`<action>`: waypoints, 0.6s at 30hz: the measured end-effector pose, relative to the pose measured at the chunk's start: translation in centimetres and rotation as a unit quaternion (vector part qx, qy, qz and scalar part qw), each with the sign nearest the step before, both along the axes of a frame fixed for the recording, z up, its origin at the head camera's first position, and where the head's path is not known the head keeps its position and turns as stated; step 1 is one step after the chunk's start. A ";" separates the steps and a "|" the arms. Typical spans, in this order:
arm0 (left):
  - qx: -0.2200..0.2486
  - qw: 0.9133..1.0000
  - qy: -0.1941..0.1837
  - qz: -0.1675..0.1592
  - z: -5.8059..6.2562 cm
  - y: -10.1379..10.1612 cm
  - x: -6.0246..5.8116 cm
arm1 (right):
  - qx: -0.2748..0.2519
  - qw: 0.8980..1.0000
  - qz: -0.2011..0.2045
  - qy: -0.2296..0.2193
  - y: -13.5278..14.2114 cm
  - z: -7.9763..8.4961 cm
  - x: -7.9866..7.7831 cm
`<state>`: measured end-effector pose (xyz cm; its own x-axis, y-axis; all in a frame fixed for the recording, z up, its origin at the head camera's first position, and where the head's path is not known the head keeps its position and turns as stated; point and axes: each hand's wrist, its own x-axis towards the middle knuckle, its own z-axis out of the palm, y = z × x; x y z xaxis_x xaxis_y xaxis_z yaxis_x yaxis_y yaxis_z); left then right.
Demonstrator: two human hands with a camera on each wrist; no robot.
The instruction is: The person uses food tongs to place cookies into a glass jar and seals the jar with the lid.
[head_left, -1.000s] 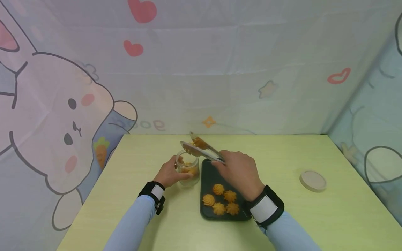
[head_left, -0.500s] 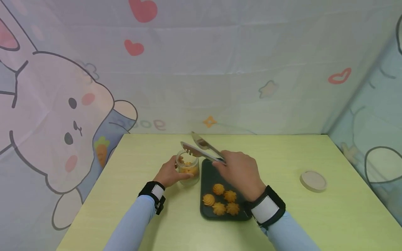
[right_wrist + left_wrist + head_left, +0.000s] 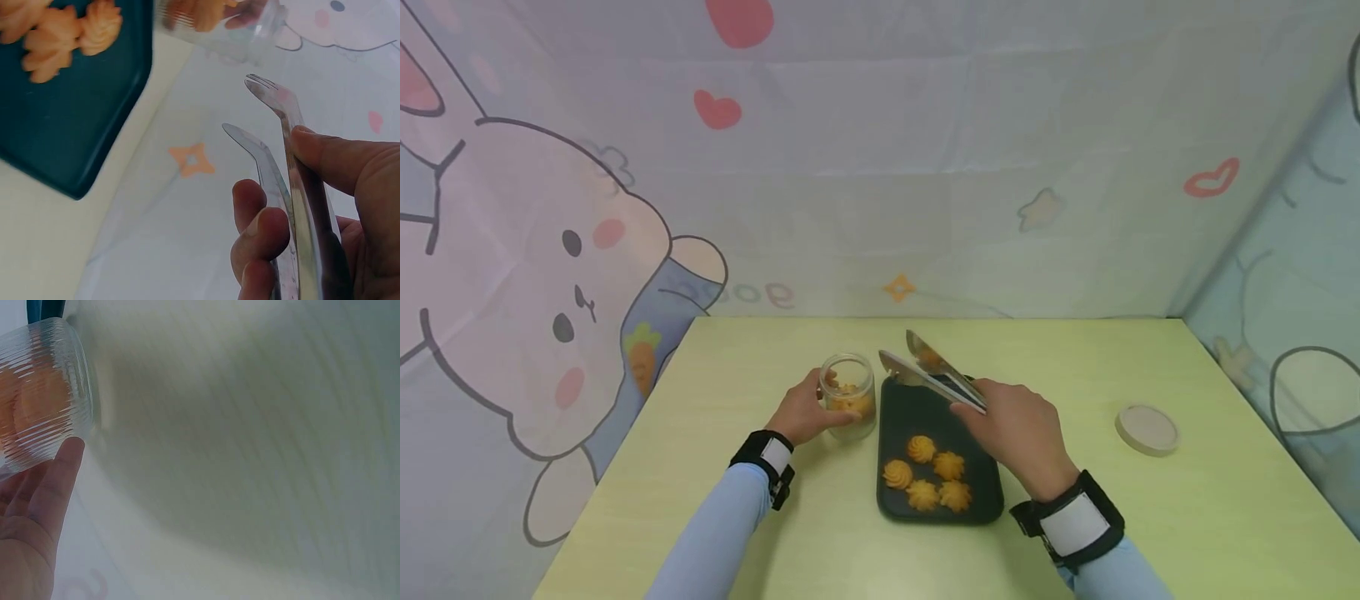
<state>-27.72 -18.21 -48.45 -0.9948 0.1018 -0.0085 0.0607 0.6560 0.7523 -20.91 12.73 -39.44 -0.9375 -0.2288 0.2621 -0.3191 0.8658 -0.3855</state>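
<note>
Left hand [image 3: 803,414] gripping jar [image 3: 862,427]; right hand [image 3: 1018,429] gripping spread, empty tongs [image 3: 936,384]; light squeeze probably suiting cookies [image 3: 921,449] best.

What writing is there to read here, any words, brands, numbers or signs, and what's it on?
Nothing reads clearly as a word.
Backdrop: a faint row of letters to the right of the printed rabbit; one resembles "o", the rest are too blurred to read.
Jar, tray, tongs, pale disc, wristbands: no text shows.
</note>
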 end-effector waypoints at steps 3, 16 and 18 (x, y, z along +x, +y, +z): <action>0.003 1.000 -0.001 0.001 -0.1 0.0 0.0 | 0.010 1.000 -0.008 -0.026 1.0 -0.9 0.4; -0.003 1.000 -0.001 0.000 -0.1 0.2 0.1 | 0.048 0.996 -0.003 -0.081 2.1 -3.8 2.3; -0.004 1.000 -0.001 -0.001 0.0 0.2 0.2 | 0.056 0.995 -0.001 -0.086 2.0 -4.0 2.5</action>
